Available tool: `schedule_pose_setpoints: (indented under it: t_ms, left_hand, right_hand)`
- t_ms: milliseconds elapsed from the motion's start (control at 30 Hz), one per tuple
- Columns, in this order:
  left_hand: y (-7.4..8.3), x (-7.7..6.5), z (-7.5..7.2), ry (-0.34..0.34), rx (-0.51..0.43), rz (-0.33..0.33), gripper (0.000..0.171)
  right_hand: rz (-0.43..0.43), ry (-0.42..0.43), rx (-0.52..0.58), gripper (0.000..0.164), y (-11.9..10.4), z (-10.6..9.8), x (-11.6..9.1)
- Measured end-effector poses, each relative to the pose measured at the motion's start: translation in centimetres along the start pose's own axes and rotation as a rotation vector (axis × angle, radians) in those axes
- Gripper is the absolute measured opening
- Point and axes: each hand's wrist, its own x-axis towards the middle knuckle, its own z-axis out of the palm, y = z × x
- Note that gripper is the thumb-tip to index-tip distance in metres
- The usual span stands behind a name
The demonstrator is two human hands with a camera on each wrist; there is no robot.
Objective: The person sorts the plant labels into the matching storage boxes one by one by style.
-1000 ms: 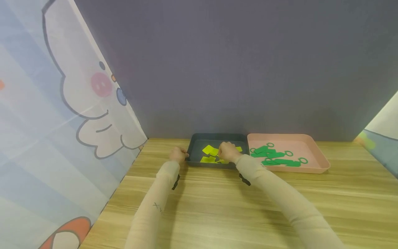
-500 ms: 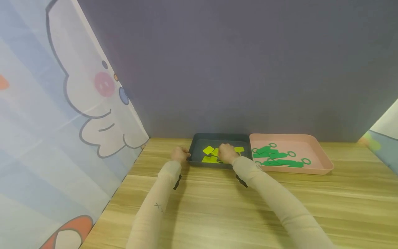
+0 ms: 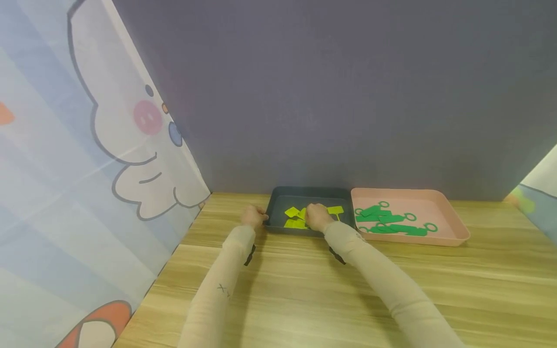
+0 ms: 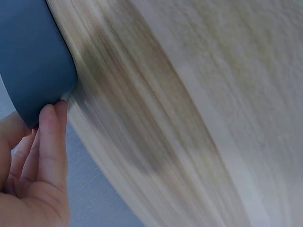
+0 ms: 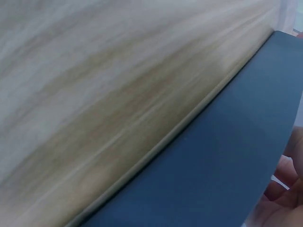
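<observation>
My left hand [image 3: 253, 216] grips the left end of a dark blue-grey tray [image 3: 283, 193], its thumb at the rim. In the left wrist view, the fingers [image 4: 51, 146] bend up against the tray's corner [image 4: 40, 56]. Inside this tray lie several flat yellow tags [image 3: 296, 224] with thin stems. My right hand [image 3: 318, 216] reaches down among them, knuckles up and fingers curled. The right wrist view has the tray's front wall [image 5: 199, 156] covering most of those fingertips; I cannot tell whether they pinch a tag. One yellow tag [image 3: 335, 210] lies to the right of this hand.
Right against the dark tray stands a pink tray [image 3: 448, 217] holding several green tags [image 3: 393, 219] with ring ends. Both trays sit on a wood-grain table [image 3: 287, 290], close to a grey panel [image 3: 326, 96] at the back. A printed curtain [image 3: 109, 193] hangs at the left.
My right hand has shifted slightly left within the dark tray, showing more of the yellow tag on its right. The left hand keeps its place on the tray. The view has turned slightly left.
</observation>
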Motion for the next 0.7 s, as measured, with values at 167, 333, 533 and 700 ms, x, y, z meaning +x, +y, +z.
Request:
schedule_pose_setpoints:
  t_ms: [167,333,533,700]
  left_hand:
    - [0.0,-0.1,0.1,-0.007,0.013,-0.003,0.027]
    - [0.4,-0.4,0.0,0.007,0.03,0.001,0.025]
    - [0.8,-0.9,-0.2,0.017,0.058,0.003,0.025]
    - [1.0,-1.1,-0.2,0.022,0.071,0.0,0.026]
  right_hand:
    - [-0.004,-0.002,-0.033,0.032,0.0,0.6,0.1]
    - [0.005,-0.008,-0.05,0.037,-0.1,1.0,0.3]
    - [0.002,0.001,-0.076,0.043,0.0,1.2,0.3]
    - [-0.005,0.011,-0.057,0.045,0.0,1.4,0.2]
